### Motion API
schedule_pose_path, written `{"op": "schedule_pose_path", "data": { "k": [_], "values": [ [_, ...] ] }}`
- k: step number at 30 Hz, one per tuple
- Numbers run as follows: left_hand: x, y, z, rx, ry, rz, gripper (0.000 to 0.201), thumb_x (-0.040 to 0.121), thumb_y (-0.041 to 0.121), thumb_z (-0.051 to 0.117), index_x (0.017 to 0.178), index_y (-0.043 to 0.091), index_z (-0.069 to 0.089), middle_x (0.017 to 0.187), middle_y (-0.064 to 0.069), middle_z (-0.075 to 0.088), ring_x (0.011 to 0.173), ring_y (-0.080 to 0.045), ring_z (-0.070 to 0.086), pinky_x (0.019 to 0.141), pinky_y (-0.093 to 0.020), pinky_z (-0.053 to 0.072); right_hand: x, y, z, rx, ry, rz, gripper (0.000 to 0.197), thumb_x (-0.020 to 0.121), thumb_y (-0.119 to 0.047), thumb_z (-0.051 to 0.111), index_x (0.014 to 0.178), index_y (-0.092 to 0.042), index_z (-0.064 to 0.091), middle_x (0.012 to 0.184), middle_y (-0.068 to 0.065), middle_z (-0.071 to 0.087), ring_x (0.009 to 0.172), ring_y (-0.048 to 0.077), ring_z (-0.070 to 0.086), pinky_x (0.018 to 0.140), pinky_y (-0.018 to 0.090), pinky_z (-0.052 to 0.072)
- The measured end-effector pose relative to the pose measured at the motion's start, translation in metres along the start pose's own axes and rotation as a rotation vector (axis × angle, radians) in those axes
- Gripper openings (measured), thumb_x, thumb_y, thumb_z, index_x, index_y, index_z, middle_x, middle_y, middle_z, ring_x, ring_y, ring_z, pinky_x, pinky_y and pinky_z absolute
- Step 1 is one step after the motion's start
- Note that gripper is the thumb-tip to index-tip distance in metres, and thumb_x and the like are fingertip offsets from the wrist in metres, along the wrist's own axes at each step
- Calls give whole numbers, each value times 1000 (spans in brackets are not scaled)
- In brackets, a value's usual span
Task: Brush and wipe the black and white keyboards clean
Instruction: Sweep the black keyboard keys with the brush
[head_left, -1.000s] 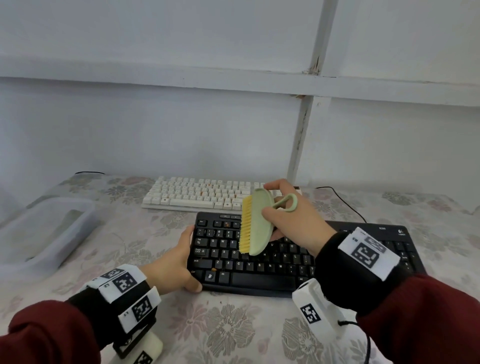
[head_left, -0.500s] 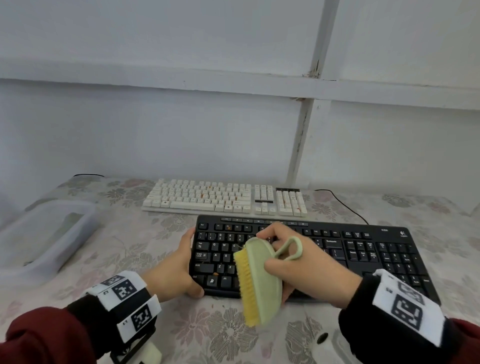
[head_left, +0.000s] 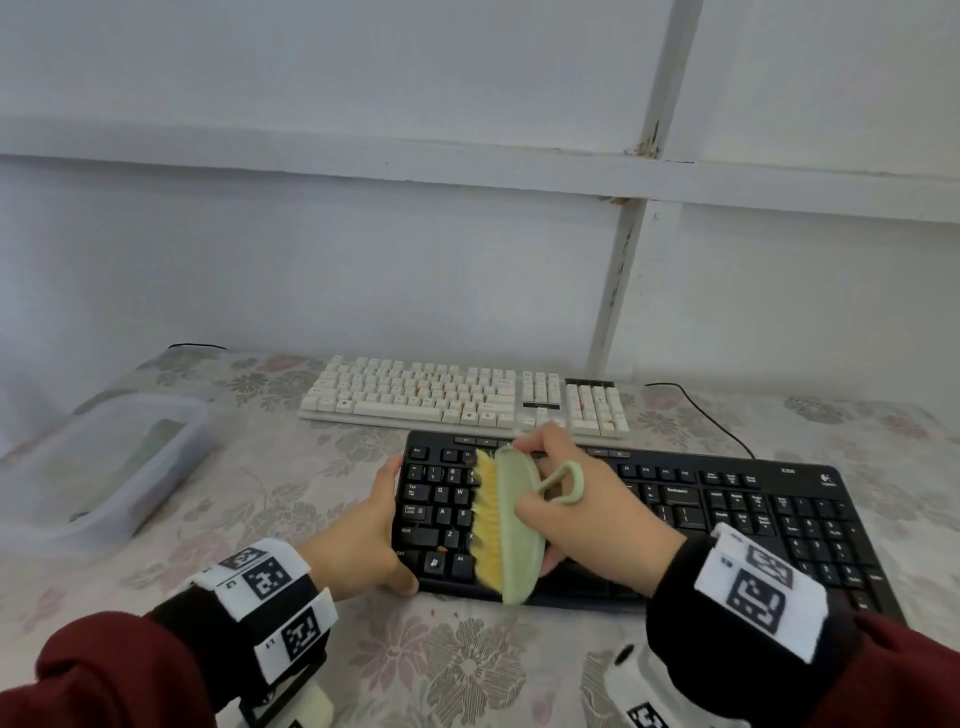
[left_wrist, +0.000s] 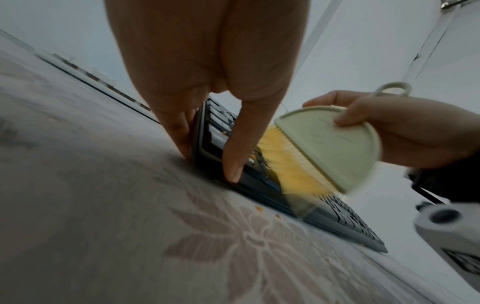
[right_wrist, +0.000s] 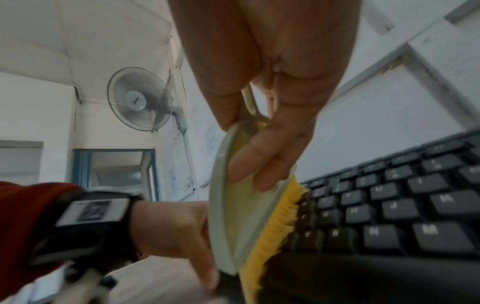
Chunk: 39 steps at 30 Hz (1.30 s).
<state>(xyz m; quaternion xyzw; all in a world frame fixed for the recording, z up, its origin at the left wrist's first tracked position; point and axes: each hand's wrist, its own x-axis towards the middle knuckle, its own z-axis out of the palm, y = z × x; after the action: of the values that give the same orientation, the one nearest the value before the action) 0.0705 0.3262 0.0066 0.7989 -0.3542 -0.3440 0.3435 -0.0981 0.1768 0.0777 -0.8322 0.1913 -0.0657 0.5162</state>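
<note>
Far left on the flowered tabletop (head_left: 260, 519) we see a clear plastic tub (head_left: 119, 467), well apart from the action. Moving right, our left hand (head_left: 363, 540) clamps the near left corner of the black keyboard (head_left: 727, 514). The left wrist view shows what the head view hides: the thumb pressed onto the keyboard's top edge, the fingers (left_wrist: 176, 127) tucked against its side down at the tabletop. That same view picks out small orange crumbs (left_wrist: 258, 208) on the cloth just in front of the keyboard.

Next comes the pale green brush (head_left: 514, 525), held on edge with its yellow bristles (head_left: 488, 519) facing left and touching the letter keys. Our right hand (head_left: 587, 525) is wrapped round its back, thumb on one face and fingers on the other; the right wrist view confirms that pinch and shows the bristles pressed into the key rows. Only that view catches a wall fan (right_wrist: 140, 98) behind our left sleeve.

Beyond the black keyboard, on the far side, lies the white keyboard (head_left: 462, 400), untouched and just apart from it. A black cable (head_left: 701, 415) runs off to the right.
</note>
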Motion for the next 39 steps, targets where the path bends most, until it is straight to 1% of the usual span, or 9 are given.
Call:
{"op": "schedule_pose_path", "data": {
  "k": [2,4,8,12,18,23,31,36,39],
  "values": [
    [0,0,0,1,0,1,125,65,-5,76,143,38,-12,115,9,58,101,-10,61,83,-22,50,-10,2,1,-8,-87,18,28,86,-9,53,108,-24,45,100,20,57,78,31,65,60,44,60],
    [0,0,0,13,1,0,125,65,-4,76,143,39,-12,115,8,59,99,-10,61,81,-21,50,-14,-1,-4,21,-101,25,26,85,-8,53,105,-24,48,99,21,58,75,28,65,59,44,60],
    [0,0,0,25,2,-10,125,66,-3,76,142,40,-12,115,9,59,100,-10,60,79,-19,49,7,-13,-19,118,113,-34,30,87,-2,51,110,-21,50,95,7,62,68,13,68,54,35,58],
    [-3,5,0,31,0,-11,123,68,-4,75,143,38,-13,115,9,58,99,-8,60,75,-17,49,29,-18,-17,103,177,-63,34,89,-5,50,118,-22,45,103,14,63,79,23,69,58,36,60],
    [-5,9,1,54,6,2,119,68,-5,72,143,35,-11,106,7,59,93,-7,59,69,-12,46,13,-8,11,34,32,-19,32,88,-6,50,115,-23,42,104,9,59,77,20,67,59,38,60],
    [-7,10,1,52,6,6,117,68,-6,72,143,33,-9,105,8,58,92,-5,58,67,-13,45,-9,-4,16,-5,-95,9,29,86,-10,51,109,-27,46,102,19,57,79,29,66,61,42,60],
    [-8,11,1,45,-1,-12,119,69,-6,72,144,36,-10,105,11,56,92,-4,56,69,-13,44,17,-21,1,112,142,-45,32,89,-5,50,115,-22,43,105,12,62,79,21,68,58,36,60],
    [-7,10,1,50,13,3,119,67,-6,72,143,35,-10,102,8,58,92,-5,58,70,-16,46,3,-9,20,-17,1,-24,32,88,-9,51,115,-23,41,99,11,57,73,19,64,61,42,60],
    [-7,11,2,50,17,3,117,67,-6,72,143,35,-8,102,7,58,91,-6,58,69,-17,46,-6,-8,18,-13,-80,1,32,87,-10,51,113,-26,45,103,19,57,77,31,66,62,45,60]
  ]
}}
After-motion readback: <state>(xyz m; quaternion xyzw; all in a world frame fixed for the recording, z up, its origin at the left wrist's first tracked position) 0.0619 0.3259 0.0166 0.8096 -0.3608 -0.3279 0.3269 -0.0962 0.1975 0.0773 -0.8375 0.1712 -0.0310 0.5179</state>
